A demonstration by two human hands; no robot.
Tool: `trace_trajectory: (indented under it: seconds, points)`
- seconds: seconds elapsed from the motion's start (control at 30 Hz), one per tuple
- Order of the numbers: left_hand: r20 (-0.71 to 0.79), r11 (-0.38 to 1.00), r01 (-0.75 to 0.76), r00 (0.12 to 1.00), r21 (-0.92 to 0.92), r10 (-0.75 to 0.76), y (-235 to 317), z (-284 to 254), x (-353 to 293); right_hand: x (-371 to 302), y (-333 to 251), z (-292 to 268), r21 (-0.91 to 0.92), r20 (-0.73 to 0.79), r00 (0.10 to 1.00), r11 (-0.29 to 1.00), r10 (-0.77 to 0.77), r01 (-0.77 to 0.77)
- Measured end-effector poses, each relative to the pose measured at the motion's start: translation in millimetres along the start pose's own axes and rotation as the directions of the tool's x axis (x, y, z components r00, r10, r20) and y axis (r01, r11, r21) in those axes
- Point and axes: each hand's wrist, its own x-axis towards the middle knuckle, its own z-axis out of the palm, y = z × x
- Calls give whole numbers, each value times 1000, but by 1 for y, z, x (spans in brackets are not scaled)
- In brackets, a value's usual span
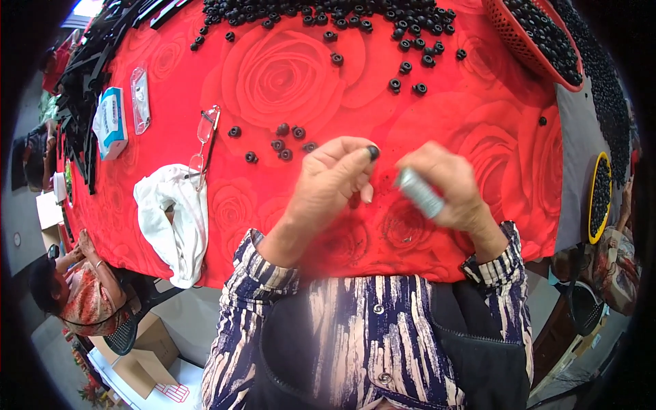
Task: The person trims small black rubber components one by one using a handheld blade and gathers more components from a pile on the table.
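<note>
The table [499, 191] is red, with big roses all over. Lots of black knobs [342, 17] sit in a heap at the far side, and a few lie nearer, in the middle. A red basket [514, 44] stands at the far right corner. To the left are black strips [82, 102], a blue and white pack [113, 126], a clear case [141, 102], a white cloth [154, 222], and glasses [205, 130] partly on it.

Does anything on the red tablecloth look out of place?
Nothing looks plainly damaged, but one small black piece sits alone toward the right, apart from the others. The eyeglasses lie partly on a crumpled white cloth, perhaps stray personal things.
</note>
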Motion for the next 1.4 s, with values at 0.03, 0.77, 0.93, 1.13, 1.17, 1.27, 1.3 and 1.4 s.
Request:
trace_trajectory:
  seconds: [0.03,0.77,0.93,1.13,1.17,1.27,1.3,1.4]
  points:
    - [-18,998,20,1000,57,-19,-3,3,-1,-1,0,-5,25,-45,996,997,80,-79]
    - [-46,853,-30,997,521,63,2,16,-12,-3,-6,22,-253,-215,965,963,-150,93]
    - [473,-306,-360,660,881,584,14,1,4,-1,0,21,-263,-174,984,965,-38,-10]
    - [479,-582,-17,588,813,652,32,-17,9,-2,6,27,-262,-120,993,965,-21,-11]
    - [463,-579,20,578,815,672,37,-19,10,-3,7,27,-268,-119,993,963,-21,-12]
    - [406,-539,97,550,837,730,46,-32,12,-3,5,25,-285,-113,993,958,-11,-22]
    - [379,-511,105,549,853,745,47,-37,14,-4,4,24,-294,-106,994,955,2,-34]
    - [336,-480,136,551,867,763,52,-45,12,-3,7,28,-299,-117,993,954,-10,-25]
